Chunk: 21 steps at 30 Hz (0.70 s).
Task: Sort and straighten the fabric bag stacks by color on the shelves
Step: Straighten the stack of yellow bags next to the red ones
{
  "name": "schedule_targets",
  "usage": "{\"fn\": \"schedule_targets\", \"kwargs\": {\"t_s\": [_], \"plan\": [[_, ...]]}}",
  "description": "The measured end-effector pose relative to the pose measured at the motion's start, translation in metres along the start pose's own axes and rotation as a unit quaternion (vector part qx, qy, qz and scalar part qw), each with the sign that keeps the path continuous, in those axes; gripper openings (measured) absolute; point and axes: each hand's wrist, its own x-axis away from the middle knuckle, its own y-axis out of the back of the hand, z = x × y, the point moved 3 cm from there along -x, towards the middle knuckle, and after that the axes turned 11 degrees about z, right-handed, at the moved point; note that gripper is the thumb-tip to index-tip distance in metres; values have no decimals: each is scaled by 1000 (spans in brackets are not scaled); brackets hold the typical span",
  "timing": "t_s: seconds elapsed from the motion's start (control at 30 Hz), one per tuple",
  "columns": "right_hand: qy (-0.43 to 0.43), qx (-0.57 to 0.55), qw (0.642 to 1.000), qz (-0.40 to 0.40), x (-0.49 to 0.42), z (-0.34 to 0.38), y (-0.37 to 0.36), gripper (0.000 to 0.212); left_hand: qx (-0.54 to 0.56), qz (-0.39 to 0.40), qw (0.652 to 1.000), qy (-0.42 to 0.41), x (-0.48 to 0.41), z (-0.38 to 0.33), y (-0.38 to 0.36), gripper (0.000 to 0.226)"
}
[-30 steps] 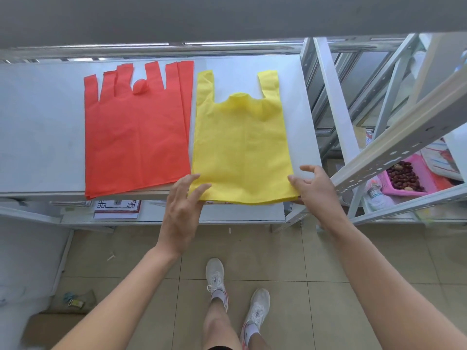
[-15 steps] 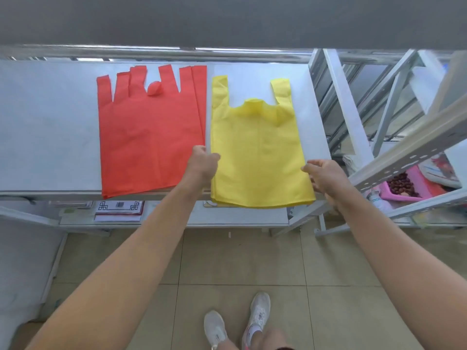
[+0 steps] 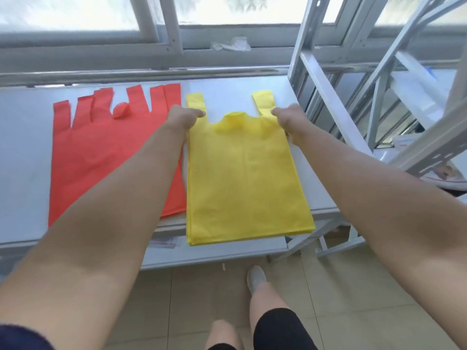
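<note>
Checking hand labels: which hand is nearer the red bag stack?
Left. The left hand sits at the seam between the red bag stack and the yellow bag stack; the right hand is at the yellow stack's far edge.

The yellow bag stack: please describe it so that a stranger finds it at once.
On the white shelf under the window lie two flat stacks. The yellow bag stack is the right one, beside the red stack. Both hands, left hand and right hand, are at its handles.
</note>
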Motion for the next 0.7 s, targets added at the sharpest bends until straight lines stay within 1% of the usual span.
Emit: {"fn": "schedule_targets", "kwargs": {"t_s": [0.03,0.07,0.1,0.13,0.17,0.2,0.23,0.3,0.33,0.37,0.47,0.53,0.6,0.67,0.7], "plan": [[13,-3,1000,-3,-12,4,0,40,2,3,1000,-1,-9,-1,1,80],[24,-9,1000,2,-20,8,0,50,14,15,1000,-4,-20,0,0,80],[28,-21,999,12,-27,10,1,66,43,41,998,-21,-28,-2,-4,65],[25,-33,999,22,-35,11,1,85,76,70,994,-39,-31,-4,-11,40],[14,-44,998,33,-41,11,2,96,100,105,988,-54,-33,-7,-17,19],[8,-63,997,46,-49,11,2,95,113,143,981,-66,-32,-9,-22,8],[11,-89,994,63,-55,10,2,83,125,180,973,-73,-30,-12,-26,7],[24,-154,983,101,-54,12,1,46,141,246,956,-77,-37,-13,-25,17],[30,-175,977,119,-53,11,2,36,145,268,949,-78,-38,-14,-24,22],[36,-196,970,141,-54,8,4,32,149,274,947,-78,-39,-15,-22,24],[53,-241,948,200,-57,2,8,32,199,296,930,-89,-37,-18,-23,20],[65,-269,936,217,-58,5,11,28,227,307,920,-91,-38,-18,-25,34],[70,-298,921,240,-58,12,13,23,225,325,913,-103,-38,-20,-26,45],[65,-342,900,263,-60,19,14,22,216,347,905,-119,-35,-24,-26,40],[67,-359,889,276,-62,20,14,25,213,357,901,-127,-34,-25,-26,37]]}}
